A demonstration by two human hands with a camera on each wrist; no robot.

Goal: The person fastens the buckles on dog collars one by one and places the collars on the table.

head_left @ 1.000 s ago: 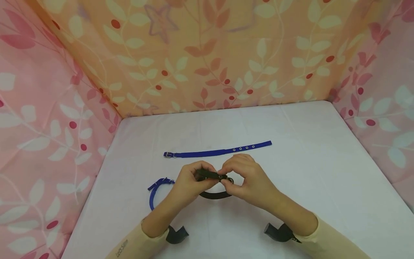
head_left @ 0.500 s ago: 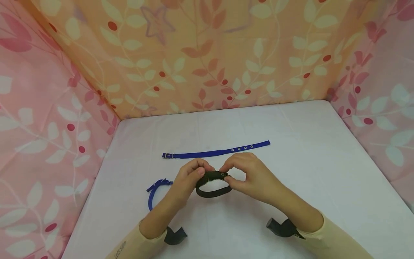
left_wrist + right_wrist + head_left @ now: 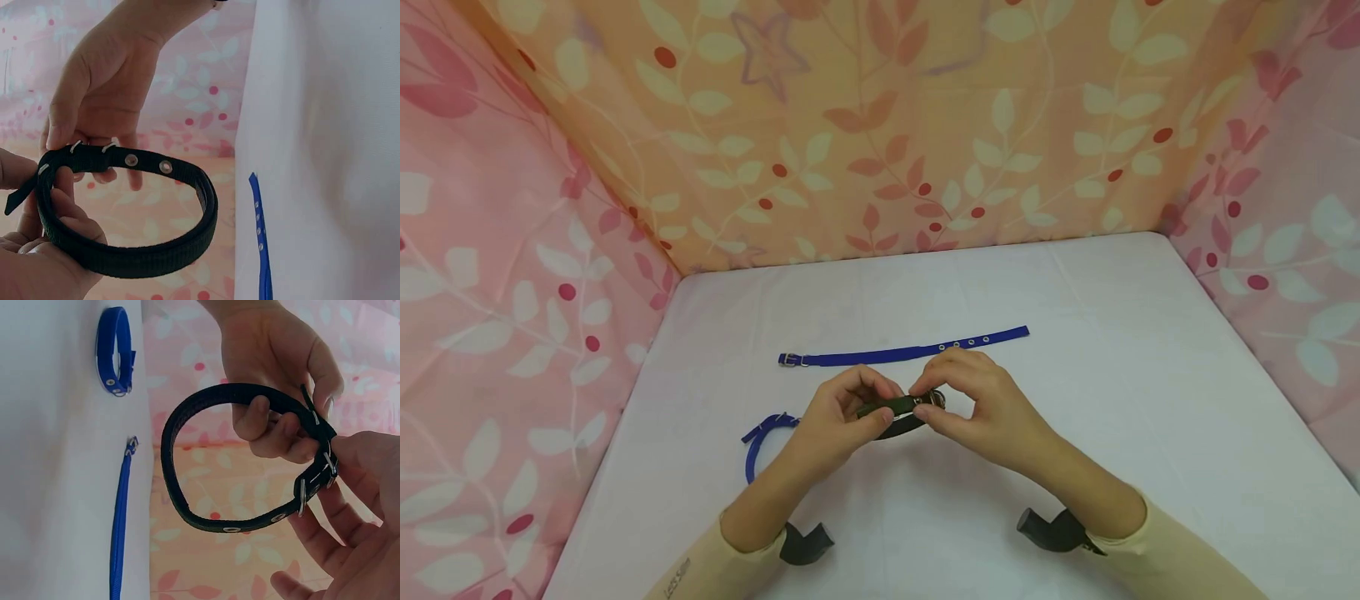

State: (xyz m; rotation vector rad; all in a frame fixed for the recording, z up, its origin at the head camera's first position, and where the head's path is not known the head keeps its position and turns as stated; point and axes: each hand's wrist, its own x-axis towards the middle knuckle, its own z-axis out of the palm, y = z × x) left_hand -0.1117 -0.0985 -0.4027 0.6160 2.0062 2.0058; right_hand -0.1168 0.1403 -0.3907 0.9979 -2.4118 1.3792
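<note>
Wide view first: a white table walled in by leaf-printed cloth, pink at the sides and orange behind, and both hands meeting over the middle of it.

Just beyond the fingertips, a long blue collar lies flat and unbuckled, stretched out crosswise with its buckle toward the left hand's side. Out past the left hand, near its wrist side, a second blue collar sits on the table already closed into a loop.

Now the action: the black collar is up off the table, held in the air between the two hands, bent round into a ring. The left hand has its fingers curled round the strap beside the buckle, thumb over the top, steadying the loop so it doesn't spring open, by the look of it. The right hand pinches the buckle end between thumb and fingers (the wrist views show the metal bars and eyelets right at that pinch), which puts the fine work at its fingertips. Both hands are closed on the collar, neither one free.

Smallest of all: silver eyelets run along the free strap just past the buckle.
</note>
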